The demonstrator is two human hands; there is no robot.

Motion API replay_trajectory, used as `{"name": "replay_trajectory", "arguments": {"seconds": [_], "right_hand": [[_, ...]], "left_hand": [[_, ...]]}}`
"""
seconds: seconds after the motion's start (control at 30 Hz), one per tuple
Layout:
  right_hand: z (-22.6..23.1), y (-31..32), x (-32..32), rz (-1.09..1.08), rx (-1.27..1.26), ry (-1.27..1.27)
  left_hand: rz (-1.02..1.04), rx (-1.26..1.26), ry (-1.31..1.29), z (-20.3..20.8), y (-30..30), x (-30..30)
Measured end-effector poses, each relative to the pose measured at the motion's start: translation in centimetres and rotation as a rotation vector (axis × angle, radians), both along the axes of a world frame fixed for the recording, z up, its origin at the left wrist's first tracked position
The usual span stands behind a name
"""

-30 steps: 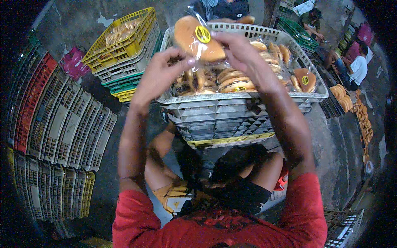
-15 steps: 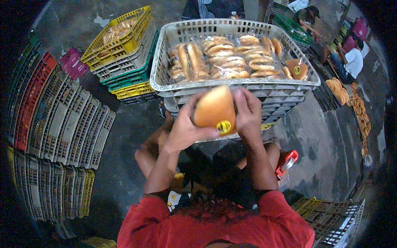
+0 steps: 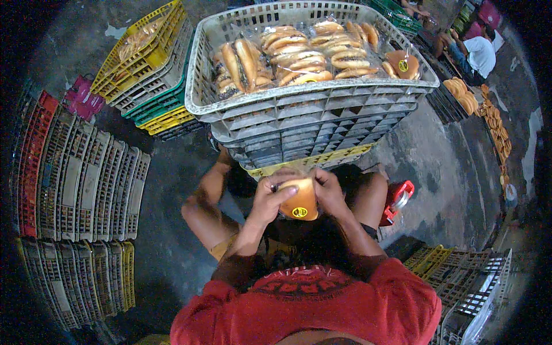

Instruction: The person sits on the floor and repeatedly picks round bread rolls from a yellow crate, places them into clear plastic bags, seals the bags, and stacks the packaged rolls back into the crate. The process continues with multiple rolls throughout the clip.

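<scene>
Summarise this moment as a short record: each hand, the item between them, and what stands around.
Left hand: gripping packaged bread, thumb across its front
Right hand: fingers closed at its upper right edge
Item: golden-brown, with a round yellow-and-black sticker
Ahead: pale crate of packed filled breads, topping a stack
Left: yellow-topped crate stack
Right: red object, kind unclear
Far right: seated person in white shirt

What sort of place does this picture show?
Likely a bread-packing area: the left hand and right hand hold a stickered bun, bagged buns lie in a white plastic crate, and crate stacks stand at left.
</scene>
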State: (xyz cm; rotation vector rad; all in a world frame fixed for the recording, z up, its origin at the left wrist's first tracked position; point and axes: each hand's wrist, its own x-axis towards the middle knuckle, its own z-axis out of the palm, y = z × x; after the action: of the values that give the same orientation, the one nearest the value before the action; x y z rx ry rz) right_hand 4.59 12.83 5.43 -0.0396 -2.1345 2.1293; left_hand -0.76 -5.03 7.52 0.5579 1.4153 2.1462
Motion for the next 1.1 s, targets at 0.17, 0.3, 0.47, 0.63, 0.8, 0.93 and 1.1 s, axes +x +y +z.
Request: {"name": "replay_trajectory", "arguments": {"seconds": [0.17, 0.3, 0.47, 0.63, 0.8, 0.93, 1.1], "right_hand": [[1.4, -0.2, 0.5, -0.112, -0.101, 0.180], [1.5, 0.4, 0.6, -0.104, -0.269, 0.001], [-0.9, 0.9, 1.4, -0.106, -0.354, -0.117], [0.5, -0.2, 1.4, -0.315, -0.267, -0.012], [-0.9, 1.4, 2.3, -0.291, 0.156, 0.011], [-0.2, 1.4, 2.5, -0.225, 0.254, 0.008], [0.1, 1.7, 3.1, -0.342, 0.283, 0.033]], "left_hand": [[0.228, -0.149, 0.030, 0.4, 1.9, 1.0], [0.209, -0.012, -0.103, -1.6, 2.1, 0.8], [0.286, -0.148, -0.091, -1.5, 3.8, 1.3], [0.307, -0.364, 0.330, -2.6, 4.5, 2.2], [0.396, -0.317, 0.036, -3.2, 5.8, 2.7], [0.524, -0.302, 0.158, -2.9, 6.3, 3.1], [0.455, -0.441, 0.437, -2.5, 6.2, 2.9]]}}
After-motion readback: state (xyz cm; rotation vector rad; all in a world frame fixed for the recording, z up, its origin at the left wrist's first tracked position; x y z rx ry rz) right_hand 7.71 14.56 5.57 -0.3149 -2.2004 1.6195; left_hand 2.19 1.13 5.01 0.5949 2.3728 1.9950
